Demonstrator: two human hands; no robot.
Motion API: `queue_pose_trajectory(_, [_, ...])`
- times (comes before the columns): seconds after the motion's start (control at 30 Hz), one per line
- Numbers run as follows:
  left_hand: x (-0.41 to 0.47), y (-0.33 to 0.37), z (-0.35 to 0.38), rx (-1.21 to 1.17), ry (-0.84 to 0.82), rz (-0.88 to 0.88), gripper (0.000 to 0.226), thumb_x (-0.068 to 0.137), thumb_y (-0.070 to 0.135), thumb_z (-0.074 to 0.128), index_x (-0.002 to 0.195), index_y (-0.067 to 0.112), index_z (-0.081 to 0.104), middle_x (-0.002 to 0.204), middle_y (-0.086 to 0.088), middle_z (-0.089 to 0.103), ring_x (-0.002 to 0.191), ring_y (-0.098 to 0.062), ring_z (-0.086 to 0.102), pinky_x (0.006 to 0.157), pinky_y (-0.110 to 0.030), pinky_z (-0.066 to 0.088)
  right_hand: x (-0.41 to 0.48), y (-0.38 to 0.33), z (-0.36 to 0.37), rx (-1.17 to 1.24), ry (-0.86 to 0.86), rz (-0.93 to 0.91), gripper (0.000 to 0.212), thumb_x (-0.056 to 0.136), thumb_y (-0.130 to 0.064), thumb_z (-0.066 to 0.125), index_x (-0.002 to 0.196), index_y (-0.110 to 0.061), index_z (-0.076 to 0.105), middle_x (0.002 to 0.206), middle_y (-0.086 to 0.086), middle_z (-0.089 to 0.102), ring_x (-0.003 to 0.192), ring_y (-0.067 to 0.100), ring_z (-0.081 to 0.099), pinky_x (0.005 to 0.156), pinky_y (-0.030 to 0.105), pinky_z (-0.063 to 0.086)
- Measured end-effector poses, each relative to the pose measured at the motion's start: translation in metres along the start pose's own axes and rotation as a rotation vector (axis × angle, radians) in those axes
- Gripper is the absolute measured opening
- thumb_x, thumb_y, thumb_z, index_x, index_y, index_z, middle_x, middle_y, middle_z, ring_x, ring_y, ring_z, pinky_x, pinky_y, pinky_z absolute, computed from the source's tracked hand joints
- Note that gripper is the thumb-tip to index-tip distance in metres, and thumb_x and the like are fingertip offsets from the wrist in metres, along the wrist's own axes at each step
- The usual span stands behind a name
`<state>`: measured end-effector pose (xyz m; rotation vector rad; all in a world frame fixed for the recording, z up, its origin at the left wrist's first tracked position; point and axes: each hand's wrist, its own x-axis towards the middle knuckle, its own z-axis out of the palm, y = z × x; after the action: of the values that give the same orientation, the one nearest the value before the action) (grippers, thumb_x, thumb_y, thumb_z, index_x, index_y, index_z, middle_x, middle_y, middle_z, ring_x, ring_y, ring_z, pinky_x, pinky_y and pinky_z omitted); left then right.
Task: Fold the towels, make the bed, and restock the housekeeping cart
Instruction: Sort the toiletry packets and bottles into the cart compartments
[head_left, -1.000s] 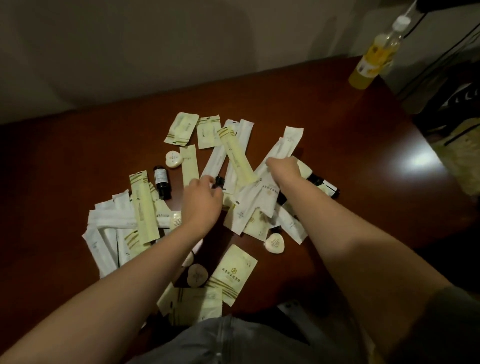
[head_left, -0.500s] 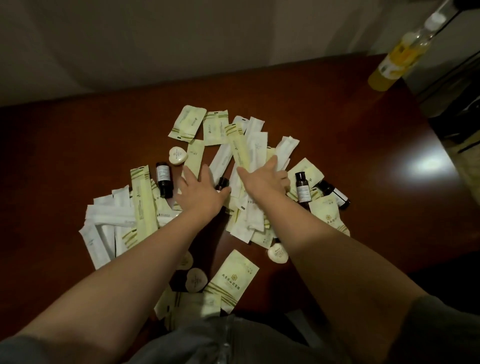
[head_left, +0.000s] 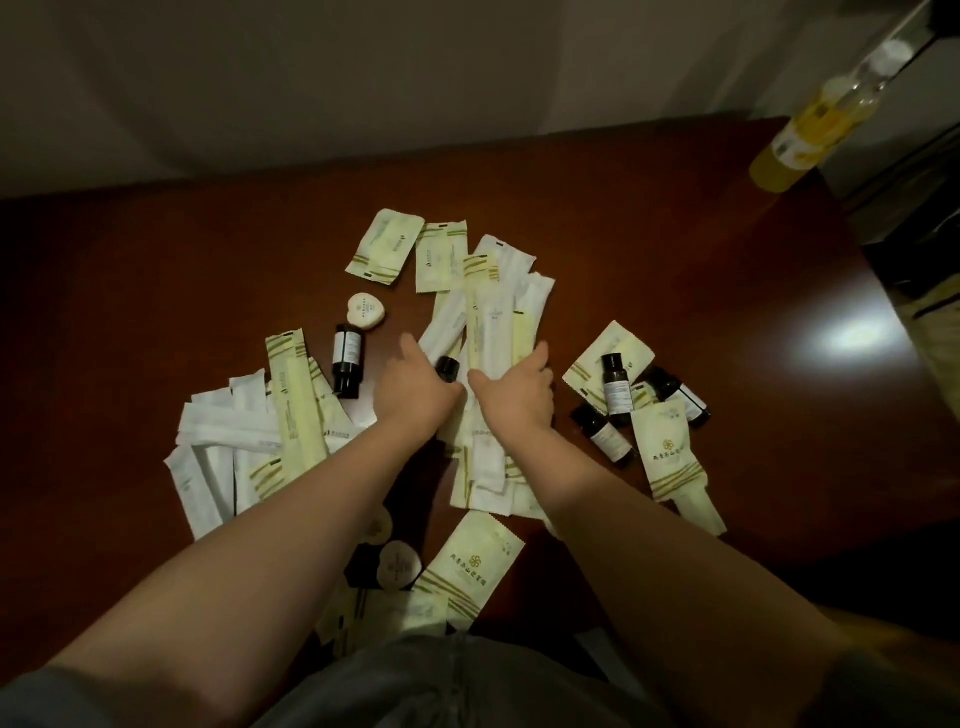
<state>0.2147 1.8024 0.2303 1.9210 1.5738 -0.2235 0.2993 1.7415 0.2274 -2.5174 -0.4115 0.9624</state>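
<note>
Well, on the left of the dark red worktop (head_left: 156, 291) lies a heap (head_left: 244, 447) of white and pale yellow sachets, some of them across the others. Just beside the heap lies a small dark bottle (head_left: 347, 366), and a heart-shaped soap (head_left: 365, 310) sits just beyond it. Nearer to the person, between the forearms, there is a second soap (head_left: 397, 564) and a logo sachet (head_left: 472, 566).

The left hand (head_left: 415, 392) has rather straight fingers and presses against the left side of a bundle (head_left: 491, 322) of long sachets in the middle; it does not grip. A black cap (head_left: 448, 368) shows just beside its thumb. The right hand (head_left: 517, 395) curls on the bundle from the other side, with the thumb on top and the fingers round the right edge, so it holds the bundle. The bundle rests on the worktop and points away from the person. Two flat sachets (head_left: 384, 247) lie beyond it.

To the right, three bottles (head_left: 615, 387) lie close together among more sachets, apart from the hands. In the far right corner stands a yellow bottle (head_left: 810, 130), which is blurred.
</note>
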Motion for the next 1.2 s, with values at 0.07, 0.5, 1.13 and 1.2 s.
queue_pose_trajectory(0.07, [0.006,0.002,-0.004,-0.019,-0.037,-0.032,0.058,0.082,0.035,0.065,0.124,0.008,0.036,0.113,-0.012,0.056,0.097,-0.03,0.057,0.065,-0.032,0.041,0.0,-0.002,0.001,0.07,-0.024,0.023,0.09,0.083,-0.042,0.066,0.148,-0.006,0.014,0.142,0.015,0.039,0.121,0.035,0.049,0.087,0.04,0.047])
queue_pose_trajectory(0.5, [-0.014,0.012,-0.003,-0.98,-0.257,-0.101,0.039,0.081,0.024,0.062,0.117,0.014,0.051,0.106,-0.008,0.066,0.087,-0.02,0.066,0.063,-0.03,0.055,-0.008,-0.012,-0.011,0.665,-0.107,0.042,0.04,0.086,-0.024,0.062,0.122,-0.015,0.047,0.104,0.003,0.062,0.085,0.022,0.063,0.078,0.038,0.055])
queue_pose_trajectory(1.13, [-0.09,0.055,-0.091,-0.66,0.338,0.438,0.034,0.093,0.028,0.056,0.121,0.016,0.04,0.101,0.014,0.048,0.081,0.003,0.051,0.06,-0.012,0.049,-0.07,-0.065,-0.073,1.005,-0.185,-0.492,0.034,0.093,-0.021,0.055,0.127,-0.021,0.047,0.108,-0.01,0.062,0.099,0.006,0.061,0.086,0.028,0.054])
queue_pose_trajectory(1.2, [-0.099,0.056,-0.1,-0.666,0.359,0.453,0.035,0.094,0.027,0.055,0.123,0.014,0.039,0.103,0.012,0.048,0.079,0.006,0.051,0.058,-0.011,0.049,-0.078,-0.073,-0.077,1.023,-0.206,-0.522,0.033,0.093,-0.023,0.055,0.126,-0.022,0.048,0.113,-0.006,0.063,0.103,0.011,0.062,0.091,0.035,0.054])
